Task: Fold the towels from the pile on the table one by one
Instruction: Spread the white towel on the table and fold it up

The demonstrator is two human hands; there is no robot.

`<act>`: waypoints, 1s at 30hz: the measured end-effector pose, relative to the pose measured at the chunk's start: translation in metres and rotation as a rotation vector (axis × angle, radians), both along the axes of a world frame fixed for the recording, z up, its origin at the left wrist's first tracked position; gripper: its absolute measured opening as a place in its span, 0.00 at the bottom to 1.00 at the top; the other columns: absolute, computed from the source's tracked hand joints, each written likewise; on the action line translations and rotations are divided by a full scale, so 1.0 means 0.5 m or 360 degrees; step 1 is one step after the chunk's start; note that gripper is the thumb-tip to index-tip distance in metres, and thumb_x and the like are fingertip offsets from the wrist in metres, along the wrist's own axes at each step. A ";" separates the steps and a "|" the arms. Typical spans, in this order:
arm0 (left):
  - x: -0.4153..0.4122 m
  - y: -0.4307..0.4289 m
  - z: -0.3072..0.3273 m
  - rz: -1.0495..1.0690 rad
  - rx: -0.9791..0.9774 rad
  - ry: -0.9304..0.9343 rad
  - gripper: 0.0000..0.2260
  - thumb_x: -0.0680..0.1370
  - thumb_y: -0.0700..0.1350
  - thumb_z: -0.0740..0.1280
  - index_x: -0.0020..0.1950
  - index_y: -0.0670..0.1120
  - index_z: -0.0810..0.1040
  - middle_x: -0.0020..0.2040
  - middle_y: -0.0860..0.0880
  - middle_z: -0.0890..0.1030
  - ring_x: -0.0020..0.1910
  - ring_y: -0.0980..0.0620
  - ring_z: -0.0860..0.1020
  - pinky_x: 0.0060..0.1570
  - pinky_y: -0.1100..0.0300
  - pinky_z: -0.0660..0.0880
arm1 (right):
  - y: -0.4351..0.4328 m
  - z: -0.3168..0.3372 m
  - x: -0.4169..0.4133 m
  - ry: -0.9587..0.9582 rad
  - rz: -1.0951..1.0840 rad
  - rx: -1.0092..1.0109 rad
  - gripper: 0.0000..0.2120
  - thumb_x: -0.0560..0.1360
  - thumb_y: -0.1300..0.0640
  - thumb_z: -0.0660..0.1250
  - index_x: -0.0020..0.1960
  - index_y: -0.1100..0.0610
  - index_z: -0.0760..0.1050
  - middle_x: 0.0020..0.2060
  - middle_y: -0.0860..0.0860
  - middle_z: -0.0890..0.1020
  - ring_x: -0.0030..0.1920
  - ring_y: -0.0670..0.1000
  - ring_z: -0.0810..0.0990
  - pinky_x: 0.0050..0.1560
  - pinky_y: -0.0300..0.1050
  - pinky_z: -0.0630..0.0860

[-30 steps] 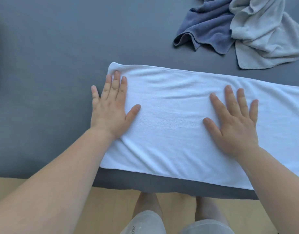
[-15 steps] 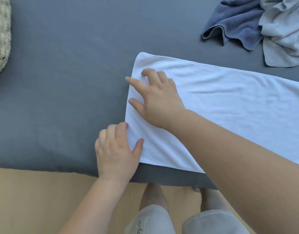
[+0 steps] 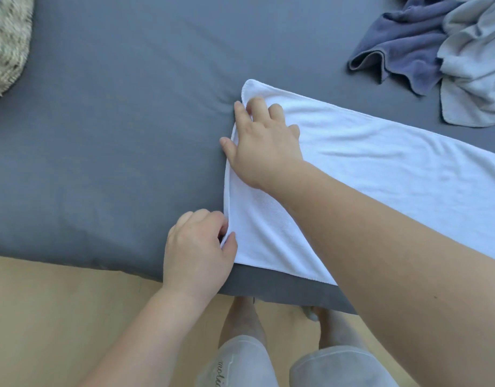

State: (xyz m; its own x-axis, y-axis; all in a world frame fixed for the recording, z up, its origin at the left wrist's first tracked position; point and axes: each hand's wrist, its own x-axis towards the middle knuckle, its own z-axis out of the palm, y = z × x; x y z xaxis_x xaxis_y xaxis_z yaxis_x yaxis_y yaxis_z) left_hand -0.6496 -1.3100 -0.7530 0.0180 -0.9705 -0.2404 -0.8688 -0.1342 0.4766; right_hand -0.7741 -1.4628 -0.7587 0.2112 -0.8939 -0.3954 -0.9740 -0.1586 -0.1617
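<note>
A white towel point(image 3: 380, 169) lies flat as a long strip on the grey table cover point(image 3: 115, 135), running off the right edge of the view. My left hand point(image 3: 197, 247) pinches the towel's near left corner between thumb and fingers. My right hand point(image 3: 261, 141) reaches across and grips the towel's left edge near the far corner, fingers curled over it. At the far right lies the pile: a crumpled blue towel point(image 3: 402, 48) and a light grey towel point(image 3: 475, 68) partly on top of it.
A shaggy beige cushion or rug point(image 3: 6, 43) sits at the far left edge. The table's near edge runs diagonally across the lower view, with wooden floor point(image 3: 59, 317) below and my legs and feet beneath it.
Both hands left the flat towel surface and moved to its left end. The left hand now pinches the near corner, the right hand grips the left edge farther up.
</note>
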 end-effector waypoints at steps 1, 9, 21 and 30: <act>-0.005 0.003 0.003 -0.0016 -0.0022 0.0036 0.10 0.70 0.42 0.71 0.35 0.47 0.70 0.31 0.53 0.69 0.34 0.46 0.69 0.32 0.49 0.72 | -0.001 0.000 -0.002 -0.0062 -0.0058 -0.0005 0.32 0.82 0.38 0.52 0.80 0.53 0.55 0.70 0.49 0.63 0.65 0.57 0.64 0.49 0.54 0.66; -0.090 0.009 0.040 -0.0270 -0.0232 0.0253 0.04 0.69 0.35 0.65 0.36 0.44 0.75 0.32 0.50 0.72 0.33 0.46 0.69 0.31 0.50 0.70 | 0.013 0.026 -0.036 -0.0236 0.0088 0.0155 0.23 0.82 0.36 0.50 0.76 0.37 0.62 0.74 0.50 0.60 0.70 0.56 0.61 0.62 0.55 0.64; -0.312 0.040 0.081 -0.0568 -0.0364 0.0357 0.04 0.72 0.35 0.69 0.42 0.43 0.81 0.35 0.48 0.76 0.33 0.45 0.74 0.32 0.50 0.72 | 0.044 0.100 -0.315 -0.1226 -0.0638 -0.0029 0.21 0.83 0.52 0.61 0.73 0.59 0.70 0.74 0.47 0.67 0.70 0.44 0.68 0.67 0.38 0.65; -0.570 0.083 0.096 -0.0798 -0.0190 0.0472 0.06 0.68 0.36 0.70 0.34 0.44 0.75 0.31 0.49 0.70 0.27 0.46 0.68 0.24 0.53 0.68 | 0.156 0.138 -0.610 -0.1579 -0.1046 0.0021 0.21 0.83 0.56 0.63 0.75 0.53 0.70 0.76 0.41 0.65 0.71 0.45 0.70 0.71 0.43 0.68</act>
